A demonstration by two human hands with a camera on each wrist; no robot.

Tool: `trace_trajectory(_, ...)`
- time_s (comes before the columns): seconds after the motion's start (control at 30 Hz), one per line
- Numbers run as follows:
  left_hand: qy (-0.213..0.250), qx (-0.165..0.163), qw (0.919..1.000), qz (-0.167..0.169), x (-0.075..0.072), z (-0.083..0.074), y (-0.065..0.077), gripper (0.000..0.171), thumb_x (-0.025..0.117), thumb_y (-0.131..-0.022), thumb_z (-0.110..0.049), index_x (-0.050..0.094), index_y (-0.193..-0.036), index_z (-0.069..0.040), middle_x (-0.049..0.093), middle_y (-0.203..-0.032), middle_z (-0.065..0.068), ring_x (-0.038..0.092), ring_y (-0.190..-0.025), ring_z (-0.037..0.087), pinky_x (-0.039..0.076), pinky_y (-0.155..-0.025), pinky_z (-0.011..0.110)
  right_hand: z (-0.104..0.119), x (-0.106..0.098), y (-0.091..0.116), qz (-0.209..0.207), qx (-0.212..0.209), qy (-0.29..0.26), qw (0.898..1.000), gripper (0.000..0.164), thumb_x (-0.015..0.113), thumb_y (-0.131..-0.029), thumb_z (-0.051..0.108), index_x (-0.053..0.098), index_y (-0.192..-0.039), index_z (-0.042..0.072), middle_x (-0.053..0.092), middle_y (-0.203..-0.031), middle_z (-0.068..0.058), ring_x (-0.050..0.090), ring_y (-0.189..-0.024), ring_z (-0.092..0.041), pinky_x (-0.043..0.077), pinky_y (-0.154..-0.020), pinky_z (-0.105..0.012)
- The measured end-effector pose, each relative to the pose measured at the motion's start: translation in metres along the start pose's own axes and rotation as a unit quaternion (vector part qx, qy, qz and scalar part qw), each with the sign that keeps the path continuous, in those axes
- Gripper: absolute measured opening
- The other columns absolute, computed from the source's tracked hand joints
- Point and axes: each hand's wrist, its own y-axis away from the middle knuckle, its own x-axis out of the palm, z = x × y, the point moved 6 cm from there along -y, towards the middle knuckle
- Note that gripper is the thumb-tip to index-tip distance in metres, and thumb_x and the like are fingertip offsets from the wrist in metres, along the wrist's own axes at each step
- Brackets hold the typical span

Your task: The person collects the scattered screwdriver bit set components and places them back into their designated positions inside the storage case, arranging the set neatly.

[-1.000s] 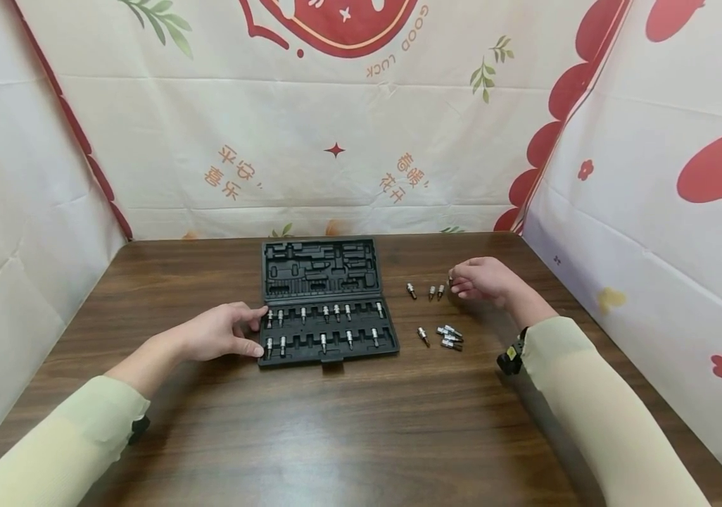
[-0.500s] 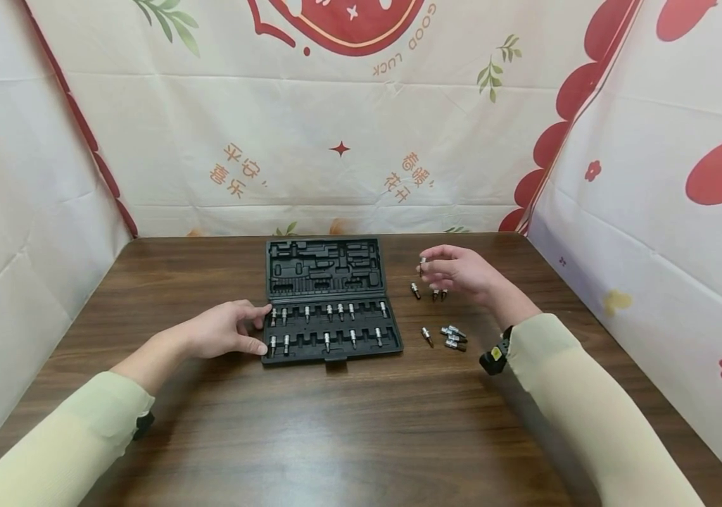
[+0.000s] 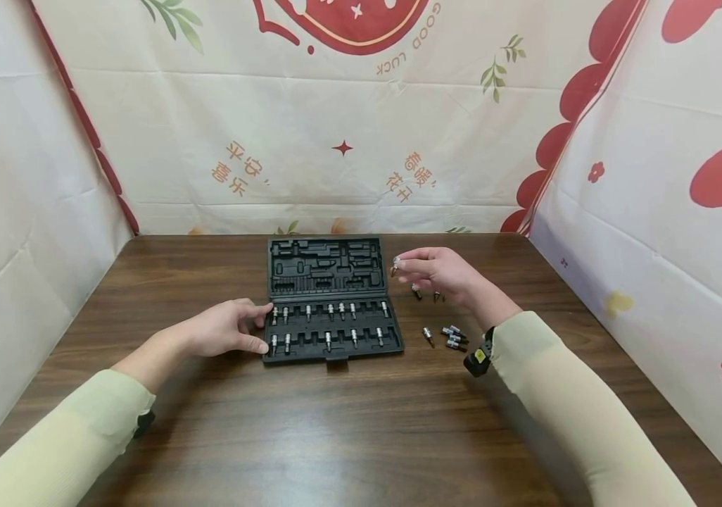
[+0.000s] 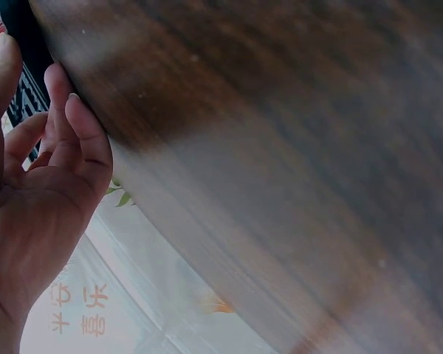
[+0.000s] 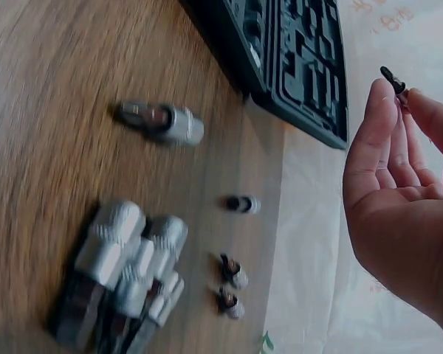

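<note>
My left hand (image 3: 220,331) rests at the left edge of an open black socket case (image 3: 367,351), thumb at the front corner and index finger further back. Its other fingers bend loosely in the left wrist view. Two rows of silver-topped bit sockets stand in the case's lower half; several slots between them are bare. My right hand (image 3: 448,271) is raised beside the lid's right edge and pinches one bit socket (image 3: 395,266) between thumb and fingertips. The right wrist view shows that bit socket's dark tip (image 5: 389,75) sticking out past the fingers.
On the brown wooden table (image 3: 336,436), right of the case, lie a single bit socket (image 3: 428,336) and a small pile of bit sockets (image 3: 454,336). Further back are another bit socket (image 5: 244,204) and two more beside it. A printed cloth (image 3: 310,113) hangs behind the table.
The right hand has lifted a bit socket from the right side of the table and carried it left toward the case. My left hand stays at the case edge; the head view shifts slightly.
</note>
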Motion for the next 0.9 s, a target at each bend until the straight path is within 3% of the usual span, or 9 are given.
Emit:
trace_trajectory(0.17, -0.001, 0.004, 1.0, -0.001, -0.001, -0.001, 0.001, 0.093, 0.088, -0.095, -0.039, 0.044, -0.165, 0.003, 0.068, -0.128, 0.01, 0.066, -0.095, 0.012, 0.052, -0.088, 0.034, 0.003, 0.016, -0.006, 0.016, -0.003, 0.012, 1.0, 0.045, 0.071, -0.11, 0.027, 0.065, -0.146, 0.001, 0.078, -0.123, -0.004, 0.076, -0.104, -0.015, 0.062, -0.093, -0.036)
trace_trajectory(0.3, -0.003, 0.004, 1.0, -0.002, -0.001, -0.001, 0.001, 0.093, 0.088, -0.095, -0.039, 0.044, -0.165, 0.003, 0.067, -0.128, 0.01, 0.066, -0.096, 0.012, 0.052, -0.088, 0.033, 0.005, 0.03, -0.01, 0.027, 0.0, 0.004, 1.0, 0.041, 0.07, -0.11, 0.028, 0.066, -0.144, 0.006, 0.076, -0.127, -0.006, 0.075, -0.099, -0.015, 0.061, -0.085, -0.031)
trace_trajectory(0.47, -0.004, 0.009, 0.9999, -0.003, -0.002, -0.003, 0.002, 0.092, 0.088, -0.095, -0.038, 0.044, -0.165, 0.004, 0.068, -0.128, 0.01, 0.065, -0.097, 0.013, 0.052, -0.089, 0.036, 0.009, 0.047, -0.014, 0.037, 0.006, -0.007, 0.999, 0.033, 0.069, -0.11, 0.025, 0.068, -0.139, 0.008, 0.076, -0.127, -0.006, 0.073, -0.091, -0.012, 0.058, -0.075, -0.027)
trace_trajectory(0.9, 0.0, 0.01, 0.9999, -0.002, 0.0, 0.0, 0.001, 0.093, 0.088, -0.095, -0.038, 0.043, -0.165, 0.004, 0.067, -0.128, 0.01, 0.062, -0.094, 0.013, 0.052, -0.086, 0.034, 0.012, 0.094, -0.026, 0.079, 0.009, 0.003, 0.997, 0.03, 0.065, -0.112, 0.024, 0.069, -0.137, 0.007, 0.076, -0.119, -0.001, 0.073, -0.086, -0.011, 0.053, -0.07, -0.026)
